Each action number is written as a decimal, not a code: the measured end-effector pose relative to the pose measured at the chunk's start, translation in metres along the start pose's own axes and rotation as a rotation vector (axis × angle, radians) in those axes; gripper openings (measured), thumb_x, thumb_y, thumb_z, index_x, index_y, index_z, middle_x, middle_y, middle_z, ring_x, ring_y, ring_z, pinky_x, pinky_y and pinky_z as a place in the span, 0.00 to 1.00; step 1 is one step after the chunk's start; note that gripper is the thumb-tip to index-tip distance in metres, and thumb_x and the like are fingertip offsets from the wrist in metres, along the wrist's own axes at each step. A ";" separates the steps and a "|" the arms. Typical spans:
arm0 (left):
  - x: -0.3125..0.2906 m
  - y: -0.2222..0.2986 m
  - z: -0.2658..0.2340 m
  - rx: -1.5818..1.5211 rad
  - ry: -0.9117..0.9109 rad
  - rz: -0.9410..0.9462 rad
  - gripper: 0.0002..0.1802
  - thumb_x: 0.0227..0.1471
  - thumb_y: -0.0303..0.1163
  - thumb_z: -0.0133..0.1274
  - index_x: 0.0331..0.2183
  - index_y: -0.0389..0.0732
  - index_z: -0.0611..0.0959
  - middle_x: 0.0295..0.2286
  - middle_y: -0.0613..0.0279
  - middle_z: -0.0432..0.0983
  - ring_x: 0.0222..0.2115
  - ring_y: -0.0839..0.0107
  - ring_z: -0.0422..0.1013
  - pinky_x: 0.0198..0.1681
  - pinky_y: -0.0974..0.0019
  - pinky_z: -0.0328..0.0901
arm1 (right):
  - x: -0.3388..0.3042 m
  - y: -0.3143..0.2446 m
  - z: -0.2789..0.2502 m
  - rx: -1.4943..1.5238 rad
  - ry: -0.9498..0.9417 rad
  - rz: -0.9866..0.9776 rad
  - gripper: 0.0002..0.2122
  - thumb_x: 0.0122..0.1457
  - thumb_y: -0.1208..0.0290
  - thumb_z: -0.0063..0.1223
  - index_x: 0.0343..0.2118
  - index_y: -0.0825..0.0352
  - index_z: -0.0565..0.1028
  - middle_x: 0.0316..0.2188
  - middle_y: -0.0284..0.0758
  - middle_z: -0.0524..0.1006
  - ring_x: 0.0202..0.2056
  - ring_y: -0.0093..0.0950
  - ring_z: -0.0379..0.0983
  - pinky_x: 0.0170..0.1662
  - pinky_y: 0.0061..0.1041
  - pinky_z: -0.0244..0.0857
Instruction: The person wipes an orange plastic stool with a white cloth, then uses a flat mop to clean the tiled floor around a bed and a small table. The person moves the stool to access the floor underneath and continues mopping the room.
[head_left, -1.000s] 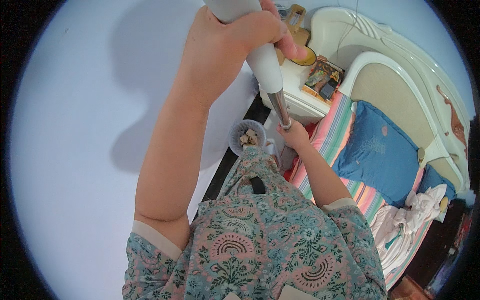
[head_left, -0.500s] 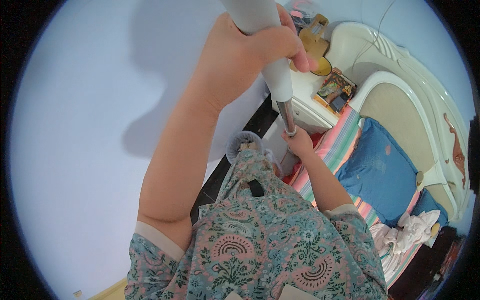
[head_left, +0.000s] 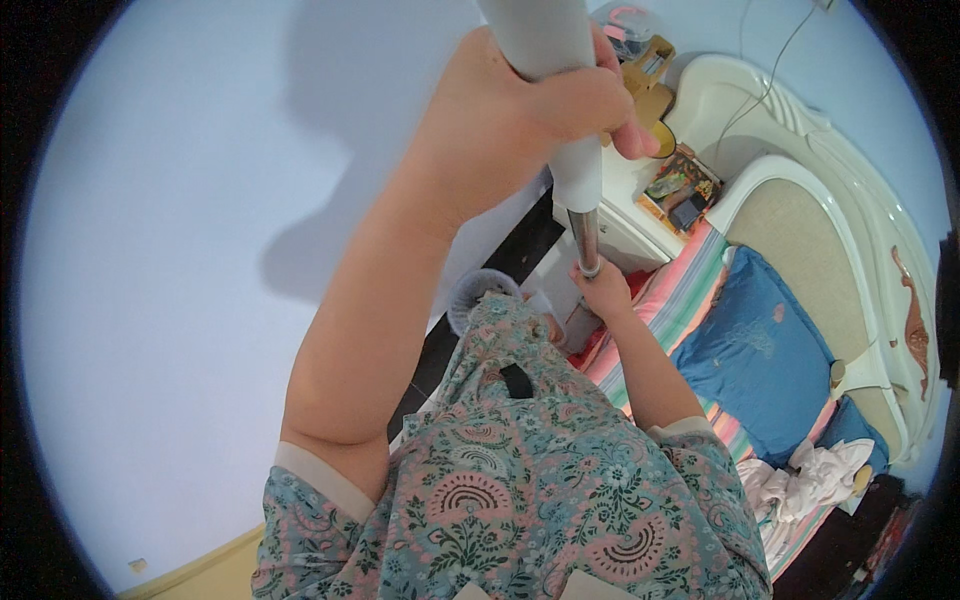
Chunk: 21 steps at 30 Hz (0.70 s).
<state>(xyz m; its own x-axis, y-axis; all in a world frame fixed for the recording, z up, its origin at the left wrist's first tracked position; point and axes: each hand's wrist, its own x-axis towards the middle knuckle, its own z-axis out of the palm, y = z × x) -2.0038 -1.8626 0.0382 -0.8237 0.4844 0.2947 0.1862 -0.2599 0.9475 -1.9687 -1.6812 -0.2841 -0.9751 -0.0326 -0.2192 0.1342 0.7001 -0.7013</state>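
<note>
A pole [head_left: 578, 185] with a thick white upper section and a narrower shiny metal section slants through the upper middle, its top end running out of view. My left hand [head_left: 525, 120] is closed around the white section, arm raised. Lower down, my right hand [head_left: 605, 290] grips the metal section near where it disappears from sight. What is on either end of the pole is not visible. Below my hands hangs my floral garment [head_left: 500, 450].
A pale wall [head_left: 180, 250] rises at left. Ahead stands a white bedside cabinet [head_left: 622, 205] holding books and a yellow-rimmed bowl [head_left: 662, 142]. At right is a bed with a white headboard [head_left: 800, 190], blue pillow [head_left: 760, 340] and striped bedding [head_left: 680, 275]. A round bin [head_left: 470, 290] stands near my feet.
My left hand has moved slightly right and down with the pole's upper part. My right hand stays on the metal section. The whole view has shifted a little.
</note>
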 end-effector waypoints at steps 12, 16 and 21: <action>0.008 -0.005 0.012 0.324 0.053 0.155 0.03 0.40 0.27 0.45 0.22 0.38 0.71 0.18 0.56 0.74 0.26 0.62 0.75 0.34 0.62 0.69 | 0.000 0.010 -0.002 0.014 0.028 0.007 0.17 0.48 0.57 0.54 0.40 0.59 0.72 0.33 0.43 0.75 0.38 0.43 0.70 0.39 0.38 0.64; 0.007 -0.012 0.013 0.203 0.139 0.151 0.06 0.35 0.30 0.50 0.19 0.37 0.73 0.17 0.62 0.74 0.23 0.71 0.71 0.30 0.70 0.64 | 0.004 0.008 -0.004 -0.003 -0.013 -0.017 0.16 0.48 0.58 0.54 0.39 0.59 0.72 0.33 0.43 0.75 0.38 0.44 0.70 0.39 0.39 0.63; 0.000 -0.005 0.016 0.075 0.143 0.104 0.07 0.35 0.29 0.51 0.22 0.36 0.73 0.17 0.61 0.74 0.23 0.72 0.73 0.31 0.72 0.65 | -0.001 0.000 -0.008 0.011 -0.021 -0.018 0.16 0.48 0.59 0.54 0.39 0.59 0.72 0.33 0.43 0.75 0.38 0.44 0.70 0.39 0.38 0.63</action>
<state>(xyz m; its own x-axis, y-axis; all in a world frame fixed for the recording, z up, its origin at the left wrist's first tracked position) -1.9961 -1.8484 0.0356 -0.8647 0.3328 0.3763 0.3095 -0.2370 0.9209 -1.9689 -1.6749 -0.2784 -0.9736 -0.0601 -0.2200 0.1184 0.6915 -0.7126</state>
